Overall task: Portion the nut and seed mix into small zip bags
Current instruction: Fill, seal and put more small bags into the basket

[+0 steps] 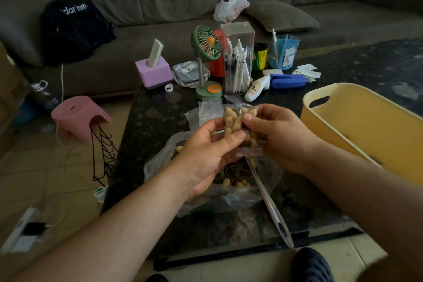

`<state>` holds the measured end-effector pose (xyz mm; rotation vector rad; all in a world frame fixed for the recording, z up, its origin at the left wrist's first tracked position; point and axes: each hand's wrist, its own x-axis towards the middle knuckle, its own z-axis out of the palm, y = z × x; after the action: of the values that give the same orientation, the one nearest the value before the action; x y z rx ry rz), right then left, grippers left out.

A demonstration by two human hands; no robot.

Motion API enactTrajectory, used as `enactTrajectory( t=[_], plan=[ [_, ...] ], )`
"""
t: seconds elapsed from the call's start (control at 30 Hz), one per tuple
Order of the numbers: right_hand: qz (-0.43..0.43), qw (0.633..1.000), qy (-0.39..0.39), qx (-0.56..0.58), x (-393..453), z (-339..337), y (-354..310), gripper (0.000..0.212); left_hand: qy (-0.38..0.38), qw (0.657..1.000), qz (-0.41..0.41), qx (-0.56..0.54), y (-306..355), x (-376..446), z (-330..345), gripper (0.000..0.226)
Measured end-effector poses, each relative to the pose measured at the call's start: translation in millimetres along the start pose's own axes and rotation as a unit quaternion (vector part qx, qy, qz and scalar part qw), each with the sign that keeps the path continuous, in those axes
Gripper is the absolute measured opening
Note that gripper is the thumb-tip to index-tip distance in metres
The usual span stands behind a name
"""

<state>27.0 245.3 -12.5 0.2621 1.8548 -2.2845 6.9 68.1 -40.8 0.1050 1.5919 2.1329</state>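
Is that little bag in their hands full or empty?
Nearly full: peanuts fill the small zip bag held between both hands.

Clear glossy plastic zip bag – shiny metal spoon (smooth) – matt yellow plastic tub.

bare forearms, no sleeves, dark perforated shoe at bottom edge

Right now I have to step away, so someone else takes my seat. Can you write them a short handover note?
Left hand and right hand: both pinch the small zip bag, held up over the table.
That bag is packed with peanuts; its mouth looks not yet sealed.
The big bag of mix lies open below, metal scoop resting in it.
Empty zip bags lie just behind.
Left: seal this bag, set it down, fill the rest.
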Motion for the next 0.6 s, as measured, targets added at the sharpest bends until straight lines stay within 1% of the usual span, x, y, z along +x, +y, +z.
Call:
enactTrajectory(
  t=[0.17, 0.27, 0.33, 0.4, 0.43, 0.5, 0.53, 0.57, 0.6],
  plan=[
    [-0.024, 0.999, -0.040, 0.026, -9.9, -2.0, -15.5, 0.029, 0.005, 0.999, 0.046, 0.028, 10.3, 3.7, 19.4, 0.036],
    [-0.072, 0.997, -0.026, -0.007, -15.0, -15.2, -30.9, 0.028, -0.017, 0.997, 0.075, 0.031, 22.7, 8.7, 36.8, 0.049],
    [-0.101, 0.995, -0.012, -0.015, -18.6, -29.9, -45.8, 0.028, -0.045, 0.996, 0.074, 0.001, 31.2, 12.7, 51.1, 0.055],
    [-0.129, 0.991, 0.017, -0.022, -24.9, -48.3, -65.1, 0.026, -0.070, 0.996, 0.055, -0.029, 39.6, 17.5, 68.1, 0.049],
    [-0.145, 0.988, 0.044, -0.040, -28.7, -59.7, -74.8, 0.024, -0.072, 0.996, 0.037, -0.036, 41.7, 21.0, 78.0, 0.045],
    [-0.173, 0.975, 0.104, -0.091, -36.1, -86.1, -89.1, 0.021, -0.040, 0.999, -0.003, -0.018, 39.7, 34.3, 100.0, 0.026],
    [-0.179, 0.970, 0.127, -0.106, -39.1, -99.3, -92.9, 0.020, -0.012, 1.000, -0.024, 0.012, 35.7, 43.0, 111.1, 0.017],
    [-0.178, 0.966, 0.146, -0.113, -40.9, -112.6, -94.8, 0.020, 0.013, 0.998, -0.045, 0.043, 30.6, 51.7, 122.0, 0.016],
    [-0.168, 0.963, 0.164, -0.130, -42.4, -124.9, -94.8, 0.018, 0.028, 0.995, -0.064, 0.070, 25.0, 59.6, 132.2, 0.022]
  ],
)
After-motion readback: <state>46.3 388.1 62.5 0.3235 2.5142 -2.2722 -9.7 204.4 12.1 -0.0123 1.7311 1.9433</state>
